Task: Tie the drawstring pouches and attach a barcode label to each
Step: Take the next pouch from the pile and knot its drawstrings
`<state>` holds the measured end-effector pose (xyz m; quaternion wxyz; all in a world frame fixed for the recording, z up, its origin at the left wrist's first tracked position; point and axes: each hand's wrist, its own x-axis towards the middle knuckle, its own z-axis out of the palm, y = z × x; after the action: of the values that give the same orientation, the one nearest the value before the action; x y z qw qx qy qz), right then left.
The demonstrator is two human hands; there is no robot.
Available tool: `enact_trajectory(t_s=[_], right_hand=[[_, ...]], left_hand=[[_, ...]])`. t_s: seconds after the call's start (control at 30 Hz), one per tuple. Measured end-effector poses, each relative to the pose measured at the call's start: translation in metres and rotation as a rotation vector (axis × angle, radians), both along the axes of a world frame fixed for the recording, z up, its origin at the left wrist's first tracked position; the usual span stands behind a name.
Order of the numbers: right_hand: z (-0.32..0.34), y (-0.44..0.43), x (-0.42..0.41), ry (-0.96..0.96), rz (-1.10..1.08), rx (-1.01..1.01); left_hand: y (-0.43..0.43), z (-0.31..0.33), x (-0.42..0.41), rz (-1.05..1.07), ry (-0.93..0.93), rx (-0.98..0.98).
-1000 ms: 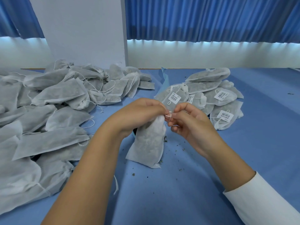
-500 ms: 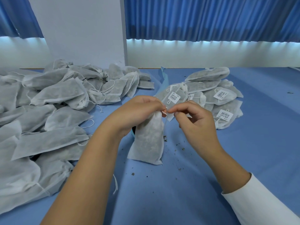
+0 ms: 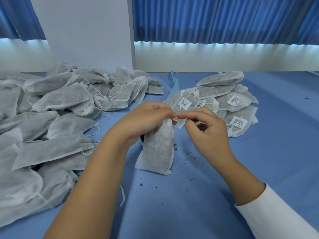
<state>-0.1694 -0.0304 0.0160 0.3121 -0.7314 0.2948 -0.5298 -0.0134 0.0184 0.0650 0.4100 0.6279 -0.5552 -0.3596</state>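
A white drawstring pouch [image 3: 158,150] filled with dark herbs stands upright on the blue table [image 3: 189,204] in the middle. My left hand [image 3: 146,121] grips its gathered neck. My right hand [image 3: 205,130] pinches the white drawstring [image 3: 174,119] at the neck, thumb and forefinger touching the left hand's fingertips. Behind the hands lies a stack of tied pouches with barcode labels [image 3: 224,104], one label [image 3: 185,102] showing just above my fingers.
A large heap of unlabelled pouches [image 3: 51,121] covers the left side of the table. Dark herb crumbs [image 3: 188,157] are scattered right of the held pouch. A white panel [image 3: 82,31] and blue curtains [image 3: 224,19] stand behind the table.
My right hand has opened its lower fingers and shifted slightly while still pinching the string at the neck. The pouch has been stood more upright. My left hand keeps its grip.
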Motion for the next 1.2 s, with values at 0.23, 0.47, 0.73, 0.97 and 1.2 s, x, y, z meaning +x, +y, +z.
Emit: enact_trajectory(t_s=[0.23, 0.47, 0.73, 0.97, 1.2], right_hand=[[0.003, -0.002, -0.001, -0.053, 0.073, 0.177], [0.008, -0.005, -0.004, -0.255, 0.284, 0.583], [0.003, -0.007, -0.004, -0.155, 0.187, 0.278], [-0.002, -0.01, -0.003, 0.226, -0.033, -0.122], [0.004, -0.011, -0.004, 0.119, 0.269, 0.391]], left_hand=[[-0.001, 0.0, 0.001, -0.003, 0.029, 0.023], [-0.001, -0.001, 0.002, 0.007, -0.042, -0.01], [-0.007, -0.007, -0.001, 0.044, -0.146, -0.057], [-0.006, -0.009, -0.004, 0.01, -0.263, -0.082], [-0.006, -0.007, -0.001, 0.013, -0.236, -0.038]])
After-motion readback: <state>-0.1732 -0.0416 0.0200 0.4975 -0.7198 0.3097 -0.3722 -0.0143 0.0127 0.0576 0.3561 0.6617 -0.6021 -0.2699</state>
